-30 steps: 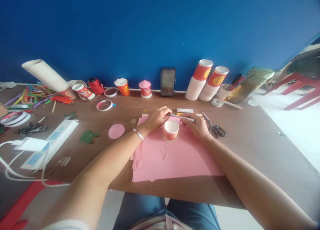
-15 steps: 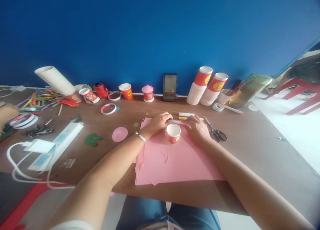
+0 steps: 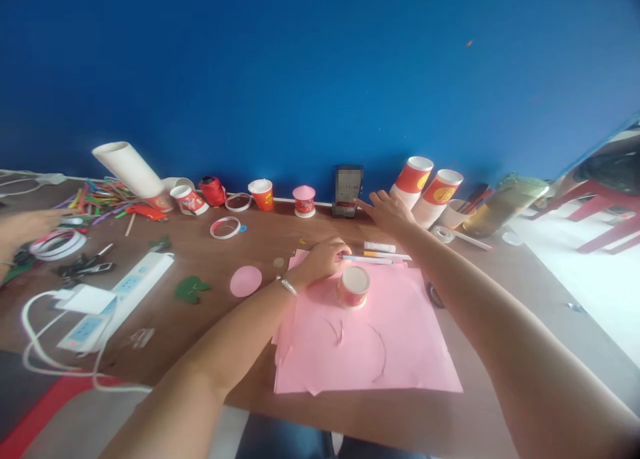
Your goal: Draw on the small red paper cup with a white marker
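My left hand [image 3: 327, 258] is closed around one end of a slim white-and-blue pen [image 3: 370, 260], which lies across the top of the pink paper [image 3: 330, 366]. My right hand [image 3: 393, 209] is empty and reaches toward the wall, its index finger stretched out at the lower right of a phone [image 3: 349, 189]; whether it touches the screen I cannot tell. Just below the pen, a short red-and-white paper cup [image 3: 355, 289] stands on the paper, base apparently up. Thin curved marks or threads lie in front of it. My right forearm mostly hides the scissors [image 3: 436, 296].
Two stacks of paper cups [image 3: 443, 192] lean on the wall beside tape [image 3: 443, 234]. A pink-roofed cup [image 3: 304, 202], a power strip [image 3: 120, 299] with cables, a green cutout [image 3: 191, 289] and a pink disc [image 3: 245, 281] lie leftward. Another person's arm [image 3: 30, 229] is at far left.
My right hand has left the pen and moved up and forward to the phone, whose screen now shows digits. My left hand stays at the pen. The view has tilted slightly upward.
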A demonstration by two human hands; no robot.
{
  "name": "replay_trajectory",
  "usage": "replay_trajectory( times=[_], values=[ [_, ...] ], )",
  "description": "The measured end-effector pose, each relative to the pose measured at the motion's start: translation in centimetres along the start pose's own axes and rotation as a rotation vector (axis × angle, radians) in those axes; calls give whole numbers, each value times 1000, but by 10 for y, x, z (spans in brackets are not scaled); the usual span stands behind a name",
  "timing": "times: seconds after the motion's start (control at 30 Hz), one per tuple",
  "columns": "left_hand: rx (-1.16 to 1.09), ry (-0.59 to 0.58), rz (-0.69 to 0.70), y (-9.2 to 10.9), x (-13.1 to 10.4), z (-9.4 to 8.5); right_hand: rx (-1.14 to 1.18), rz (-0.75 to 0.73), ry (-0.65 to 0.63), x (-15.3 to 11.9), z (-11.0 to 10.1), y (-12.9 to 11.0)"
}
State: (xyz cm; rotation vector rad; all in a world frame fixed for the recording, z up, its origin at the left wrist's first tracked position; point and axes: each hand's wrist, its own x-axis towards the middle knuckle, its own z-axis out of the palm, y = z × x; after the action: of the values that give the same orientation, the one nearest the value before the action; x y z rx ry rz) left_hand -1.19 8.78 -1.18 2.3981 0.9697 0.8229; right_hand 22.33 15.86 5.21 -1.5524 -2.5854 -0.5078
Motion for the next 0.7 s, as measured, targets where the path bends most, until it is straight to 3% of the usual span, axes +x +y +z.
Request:
replay_trajectory(
  times=[0.4,0.7],
  values=[
    [-90,24,-31,-6,1,3,-2,-23,-13,9,6,0],
    [-197,189,-250,-12,10,-9,134,126,48,-19,16,-21]
  ],
)
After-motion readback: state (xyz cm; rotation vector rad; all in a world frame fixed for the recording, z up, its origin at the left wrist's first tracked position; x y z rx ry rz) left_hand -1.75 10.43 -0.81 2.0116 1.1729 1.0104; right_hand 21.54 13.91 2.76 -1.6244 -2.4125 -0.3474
